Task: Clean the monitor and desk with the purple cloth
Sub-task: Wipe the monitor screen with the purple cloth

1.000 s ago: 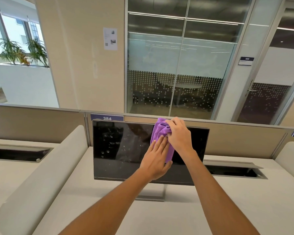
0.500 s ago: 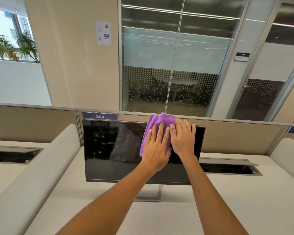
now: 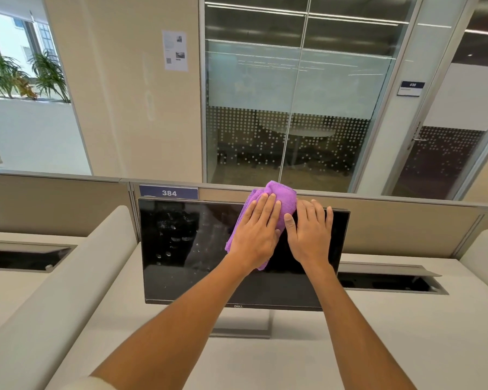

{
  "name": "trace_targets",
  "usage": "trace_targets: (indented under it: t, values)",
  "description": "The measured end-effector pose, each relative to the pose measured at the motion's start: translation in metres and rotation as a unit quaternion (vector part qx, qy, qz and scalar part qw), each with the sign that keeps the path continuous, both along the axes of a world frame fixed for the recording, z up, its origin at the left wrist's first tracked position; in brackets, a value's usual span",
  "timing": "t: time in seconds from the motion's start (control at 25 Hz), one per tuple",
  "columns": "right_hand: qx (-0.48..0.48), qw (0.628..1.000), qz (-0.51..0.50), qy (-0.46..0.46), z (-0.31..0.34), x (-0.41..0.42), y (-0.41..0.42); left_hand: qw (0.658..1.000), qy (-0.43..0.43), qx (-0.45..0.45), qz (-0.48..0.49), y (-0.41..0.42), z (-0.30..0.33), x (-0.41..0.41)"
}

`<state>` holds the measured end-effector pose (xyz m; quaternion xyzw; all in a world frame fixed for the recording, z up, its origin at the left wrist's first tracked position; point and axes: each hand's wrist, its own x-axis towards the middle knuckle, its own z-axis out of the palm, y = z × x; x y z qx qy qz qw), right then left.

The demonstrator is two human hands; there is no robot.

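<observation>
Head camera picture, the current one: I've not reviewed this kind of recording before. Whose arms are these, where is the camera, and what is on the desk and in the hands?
There is no machine here: a person works bare-handed, and the camera sits on their head, looking forward and down, so both arms reach in from the bottom. A dark monitor stands on a pale desk, with smudges on its left half. The left hand lies flat, fingers straight, pressing a purple cloth against the screen near its top edge. The right hand lies flat beside it, its thumb touching the cloth. Neither hand grips anything. Behind stand a partition with a 384 label and glass office walls.
</observation>
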<state>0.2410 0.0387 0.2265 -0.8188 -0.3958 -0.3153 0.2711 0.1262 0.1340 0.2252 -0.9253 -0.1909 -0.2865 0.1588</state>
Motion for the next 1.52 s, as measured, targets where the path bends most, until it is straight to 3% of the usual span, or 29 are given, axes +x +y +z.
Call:
trace_targets:
  t: [0.52, 0.68, 0.84, 1.0, 1.2, 1.52]
  values:
    - [-0.002, 1.000, -0.010, -0.002, -0.003, -0.002, 0.001, 0.986, -0.130, -0.049, 0.095, 0.066, 0.013, -0.094]
    - [-0.022, 0.999, -0.033, -0.004, -0.001, -0.005, 0.001, 0.981, -0.150, -0.070, 0.098, 0.062, 0.017, -0.089]
    - [-0.059, 0.997, -0.033, -0.023, 0.005, -0.013, 0.004, 0.987, -0.118, -0.065, 0.089, 0.047, 0.021, -0.076]
    - [-0.086, 0.993, 0.059, -0.049, 0.014, -0.042, 0.029, 0.992, -0.076, -0.073, 0.072, 0.027, 0.023, -0.059]
    - [-0.046, 0.997, 0.065, -0.016, 0.011, -0.052, 0.046, 0.994, -0.045, -0.070, 0.070, 0.032, 0.026, -0.058]
    - [-0.052, 0.996, 0.061, -0.024, 0.008, -0.050, 0.045, 0.985, -0.104, -0.062, 0.120, 0.078, 0.024, -0.114]
